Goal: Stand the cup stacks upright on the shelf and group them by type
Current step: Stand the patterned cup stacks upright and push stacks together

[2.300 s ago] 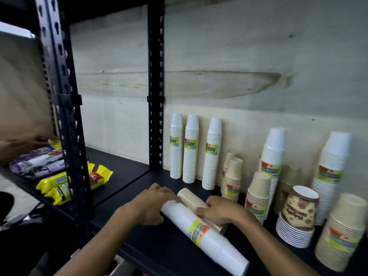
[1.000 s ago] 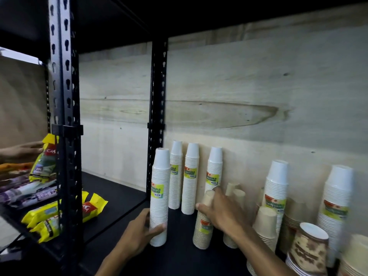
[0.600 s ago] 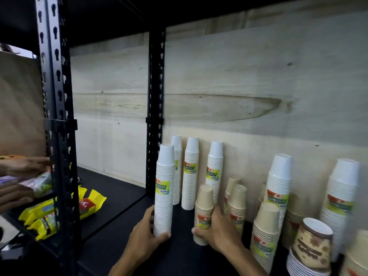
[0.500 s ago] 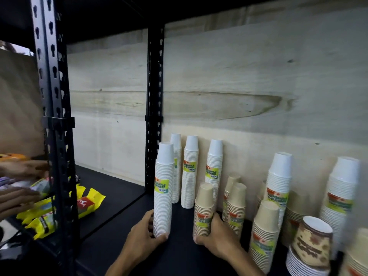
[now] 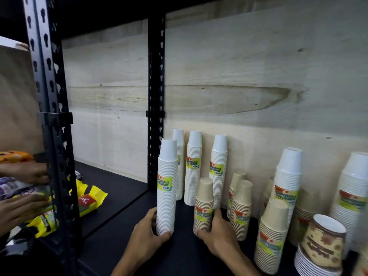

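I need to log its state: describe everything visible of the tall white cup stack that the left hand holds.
The tall white cup stack is a column of nested, upside-down white cups, seemingly paper, with ribbed rims and a yellow-green label reading "Disposable Tableware" at mid-height. It stands upright on the black shelf, in front of three similar white stacks against the wooden back panel. The left hand grips its base, thumb in front. It stands apart from the shorter tan stack on its right.

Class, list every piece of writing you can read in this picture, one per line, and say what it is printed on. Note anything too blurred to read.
"DISPOSABLE TABLEWARE": label on the tall white cup stack in the left hand.
"DISPOSABLE TABLEWARE": label on the short tan cup stack in the right hand.
"CASA": red panel on the yellow packet.
Patterned brown cup: print too blurred.
Barcodes and small print: unreadable.
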